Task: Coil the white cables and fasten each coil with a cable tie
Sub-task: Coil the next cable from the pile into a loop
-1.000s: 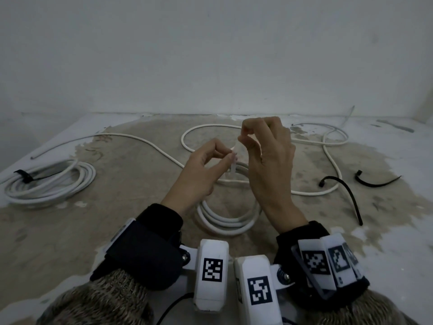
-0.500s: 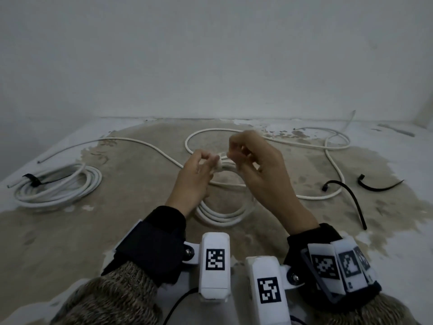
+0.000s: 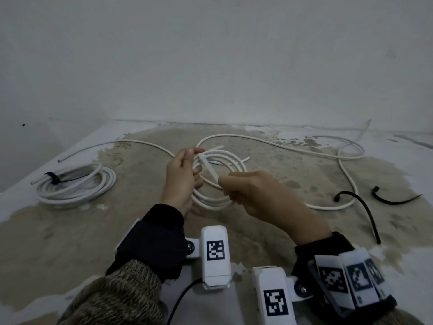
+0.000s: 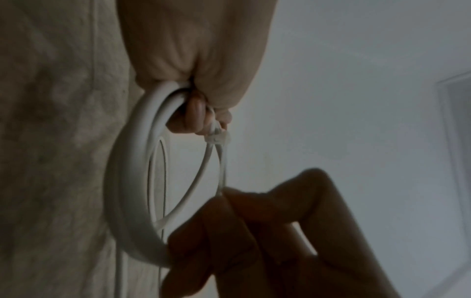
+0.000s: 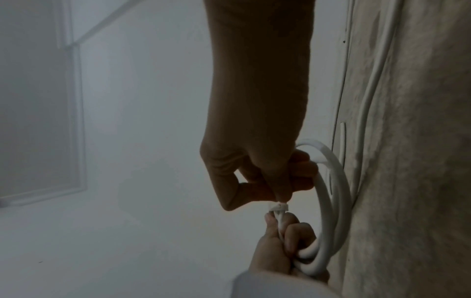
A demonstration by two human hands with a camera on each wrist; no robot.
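Far left of the left hand [image 3: 182, 181]: one tied coil [image 3: 77, 185] on the bench [image 3: 58, 231], bound by a black tie [image 3: 52, 177]. Left hand raised, fingers curled round the second coil [image 3: 218, 184], thumb and finger pinching the white tie [image 3: 208, 168] at its head. Right hand [image 3: 260, 195] just beside, fisted, gripping the white tie's tail, strap taut between both hands. Behind and right of the right hand: one loose cable [image 3: 346, 174] snaking over the bench. Further right: two spare ties [image 3: 365, 212], black, lying apart.
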